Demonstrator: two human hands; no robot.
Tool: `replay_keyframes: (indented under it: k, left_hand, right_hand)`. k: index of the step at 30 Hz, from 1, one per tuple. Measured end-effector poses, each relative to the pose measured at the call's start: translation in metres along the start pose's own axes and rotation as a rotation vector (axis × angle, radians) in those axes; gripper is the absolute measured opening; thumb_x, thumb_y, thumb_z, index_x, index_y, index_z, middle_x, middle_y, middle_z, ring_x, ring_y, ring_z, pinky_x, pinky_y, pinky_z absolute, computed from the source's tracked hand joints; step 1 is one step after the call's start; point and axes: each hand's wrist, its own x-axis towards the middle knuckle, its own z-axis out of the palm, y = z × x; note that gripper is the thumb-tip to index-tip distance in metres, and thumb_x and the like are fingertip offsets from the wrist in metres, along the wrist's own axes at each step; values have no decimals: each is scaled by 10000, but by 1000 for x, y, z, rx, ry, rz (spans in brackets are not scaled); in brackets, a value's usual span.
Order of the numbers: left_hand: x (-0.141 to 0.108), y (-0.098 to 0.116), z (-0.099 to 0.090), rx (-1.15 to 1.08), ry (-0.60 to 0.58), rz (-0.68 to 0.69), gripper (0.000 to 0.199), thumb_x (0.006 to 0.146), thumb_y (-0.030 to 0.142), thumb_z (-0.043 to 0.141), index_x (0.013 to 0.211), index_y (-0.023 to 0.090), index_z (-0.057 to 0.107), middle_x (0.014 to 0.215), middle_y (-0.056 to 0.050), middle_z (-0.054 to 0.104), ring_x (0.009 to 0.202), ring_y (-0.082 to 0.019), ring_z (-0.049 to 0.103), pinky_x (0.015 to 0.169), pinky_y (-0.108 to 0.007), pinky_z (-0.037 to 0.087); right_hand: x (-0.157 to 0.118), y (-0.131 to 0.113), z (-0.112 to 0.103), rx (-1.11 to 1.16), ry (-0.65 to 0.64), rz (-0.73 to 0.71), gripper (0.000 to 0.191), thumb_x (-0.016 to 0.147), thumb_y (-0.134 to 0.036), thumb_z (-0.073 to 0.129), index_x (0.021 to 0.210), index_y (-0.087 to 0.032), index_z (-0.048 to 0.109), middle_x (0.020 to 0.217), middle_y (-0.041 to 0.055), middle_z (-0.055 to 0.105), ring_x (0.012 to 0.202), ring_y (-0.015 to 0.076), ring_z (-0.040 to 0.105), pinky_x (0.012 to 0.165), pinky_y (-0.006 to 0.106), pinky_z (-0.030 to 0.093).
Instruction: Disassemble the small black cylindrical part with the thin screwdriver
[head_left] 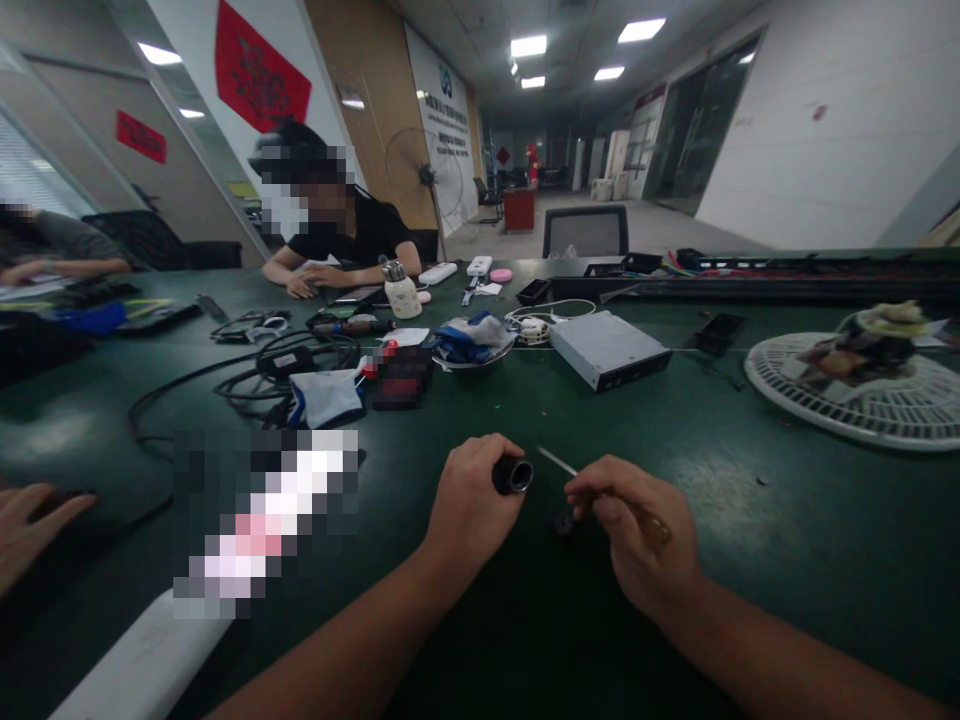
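My left hand (474,500) is closed around a short black hollow tube (514,475), its open end facing me and to the right. My right hand (646,525) grips a screwdriver (556,461) by its amber handle, most of which the fingers hide. The thin metal shaft points up and left towards the tube, apart from it. Just below the right fingertips is a small round black part (564,522); whether the fingers touch it I cannot tell. Both hands are over the dark green table (480,650).
A silver disc-drive-like box (609,348) lies ahead, and a white fan grille with a motor (862,385) to the right. Gloves (472,338), cables (225,375) and a bottle (403,290) are spread ahead and left. Another person's hand (37,525) rests at far left; a person (337,220) sits opposite.
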Motion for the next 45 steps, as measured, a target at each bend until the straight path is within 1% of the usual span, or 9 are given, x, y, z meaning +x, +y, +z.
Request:
replay_keyframes:
  k: [3,5,8,15,20,27,32,39,45]
  left_hand:
    - [0,0,0,10,10,-16,232,771,75,644,940,231,623,928,-7,666,917,-217,615,874,-406,468]
    - [0,0,0,17,18,-16,230,780,73,632,946,230,621,937,-9,665,926,-218,614,880,-408,466]
    - [0,0,0,21,33,-18,218,793,75,616,946,230,622,941,-12,667,934,-219,613,887,-409,461]
    - [0,2,1,37,20,-38,235,754,60,633,917,230,635,931,-6,680,933,-227,606,879,-411,437]
    - [1,4,-1,38,9,-37,236,743,56,653,896,236,655,926,12,687,927,-211,602,864,-390,424]
    - [2,4,-3,22,-27,-2,264,744,55,674,917,255,676,949,31,692,951,-204,599,851,-380,415]
    - [2,3,-2,-30,-98,96,268,751,97,722,958,263,683,974,24,687,972,-209,591,852,-374,410]
    - [0,1,0,-54,-136,166,242,779,135,731,986,251,687,984,6,689,970,-209,598,859,-376,413]
    - [1,3,-1,-70,-175,254,270,777,107,720,1001,258,703,1015,4,707,981,-204,611,891,-386,411]
  right_hand:
    - [3,0,3,-111,-45,115,209,1005,-314,508,912,-215,665,661,-11,625,580,146,607,548,271,455]
    - [7,-2,6,-310,-153,138,171,977,-266,547,849,-210,645,729,10,635,673,174,608,612,304,457]
    - [10,-6,12,-530,-303,106,48,868,-161,628,882,-204,615,854,37,639,810,226,577,707,368,454]
    - [5,-8,15,-478,-441,56,322,712,25,546,954,-188,558,875,38,596,812,213,528,709,356,442]
    - [7,-3,13,-364,-389,100,323,744,50,523,935,-207,565,883,22,605,832,199,559,727,336,454]
    - [10,5,8,-215,-156,199,204,817,-54,610,923,-226,579,971,22,659,876,193,637,786,338,506]
    - [8,2,9,-170,-76,145,160,824,-116,667,881,-223,564,941,24,667,877,194,654,793,338,520]
    - [6,4,8,-144,-84,118,135,872,-114,612,855,-230,545,952,25,681,906,190,661,820,342,515]
    - [9,6,9,-205,-70,289,151,831,-183,687,853,-228,544,862,5,645,778,192,627,706,329,490]
